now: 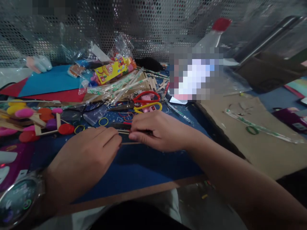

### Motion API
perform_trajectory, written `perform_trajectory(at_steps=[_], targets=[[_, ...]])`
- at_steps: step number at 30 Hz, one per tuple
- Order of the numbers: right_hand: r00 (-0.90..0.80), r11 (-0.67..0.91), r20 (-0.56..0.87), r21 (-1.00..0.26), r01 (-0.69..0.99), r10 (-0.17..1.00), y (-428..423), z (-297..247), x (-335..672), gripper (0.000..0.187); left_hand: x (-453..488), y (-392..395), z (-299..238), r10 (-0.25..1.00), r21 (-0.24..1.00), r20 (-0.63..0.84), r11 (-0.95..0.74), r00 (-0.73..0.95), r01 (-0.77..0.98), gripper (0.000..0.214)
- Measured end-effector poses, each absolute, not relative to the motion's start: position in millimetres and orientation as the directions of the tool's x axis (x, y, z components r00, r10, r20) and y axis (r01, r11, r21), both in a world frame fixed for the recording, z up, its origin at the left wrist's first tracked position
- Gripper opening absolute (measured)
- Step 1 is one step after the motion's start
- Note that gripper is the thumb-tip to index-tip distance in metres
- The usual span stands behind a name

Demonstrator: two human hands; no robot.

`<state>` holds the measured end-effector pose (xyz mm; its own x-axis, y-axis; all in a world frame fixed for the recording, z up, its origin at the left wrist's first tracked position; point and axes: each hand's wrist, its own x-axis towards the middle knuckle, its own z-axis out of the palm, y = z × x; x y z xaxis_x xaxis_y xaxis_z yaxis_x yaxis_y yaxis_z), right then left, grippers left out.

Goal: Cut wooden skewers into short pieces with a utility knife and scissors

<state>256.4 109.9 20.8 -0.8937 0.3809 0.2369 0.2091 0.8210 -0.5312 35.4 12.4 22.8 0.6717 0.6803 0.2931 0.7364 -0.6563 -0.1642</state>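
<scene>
Between my hands run thin pale wooden sticks [123, 131], close above the blue table. My left hand [83, 156], with a watch [20, 199] at its wrist, is closed around their left end, its fingertips turned away from view. From the other side, my right hand [160, 132] pinches the right end between thumb and curled fingers. Just beyond my right hand lie scissors with red and yellow loop handles [157, 103]. A yellow rubber band [103, 121] rests on the table past my left hand.
Wooden stick frames with coloured round pieces [66, 129] stand at left. Behind are plastic-wrapped sticks [127, 86], a yellow package [111, 71] and coloured sheets [51, 83]. Brown cardboard [242, 127] covers the right side. A perforated metal panel [148, 28] closes off the back.
</scene>
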Motion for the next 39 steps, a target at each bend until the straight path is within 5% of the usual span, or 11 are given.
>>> perform_trajectory(at_steps=[7, 11, 20, 30, 39], targets=[[-0.923, 0.733, 0.099, -0.641, 0.226, 0.371, 106, 18, 254, 0.014, 28, 15, 9, 0.753, 0.121, 0.389, -0.613, 0.531, 0.781, 0.024], [-0.914, 0.710, 0.171, -0.686, 0.157, 0.367, 101, 11, 249, 0.019, 28, 9, 3, 0.837, 0.335, 0.284, -0.544, 0.468, 0.769, 0.024], [-0.901, 0.572, 0.080, -0.795, 0.200, 0.427, 93, 4, 242, 0.033, 25, 6, 3, 0.910, 0.584, 0.068, -0.369, 0.409, 0.723, 0.029], [-0.918, 0.567, 0.097, -0.810, 0.152, 0.385, 93, 2, 241, 0.023, 20, 10, 1, 0.902, 0.771, -0.074, -0.219, 0.426, 0.598, 0.035], [-0.927, 0.560, 0.093, -0.817, 0.138, 0.364, 92, 3, 243, 0.028, 21, 9, 0, 0.889, 0.801, -0.079, -0.213, 0.451, 0.559, 0.038]])
